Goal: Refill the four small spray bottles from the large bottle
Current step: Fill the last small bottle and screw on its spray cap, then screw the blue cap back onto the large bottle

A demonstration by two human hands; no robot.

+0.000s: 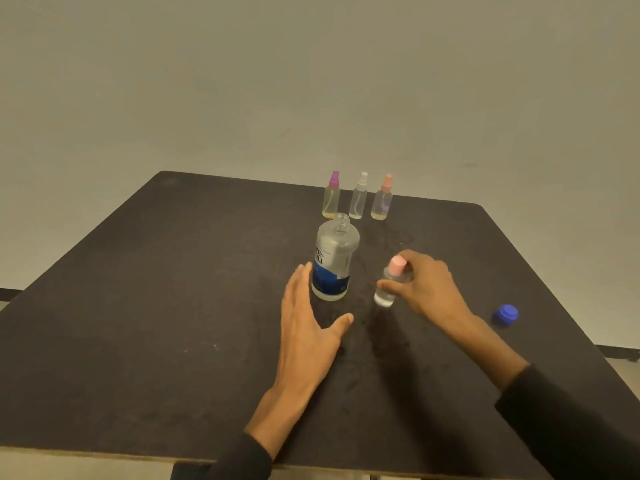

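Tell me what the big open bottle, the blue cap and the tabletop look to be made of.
Large bottle: probably clear plastic, glossy; the table shows through above its blue-and-white label, and the neck is threaded. Glass cannot be ruled out.
Blue cap: opaque plastic, it seems, with a ribbed side.
Table: dark matte board, slightly speckled; the pale raw front edge suggests a laminated wood composite.
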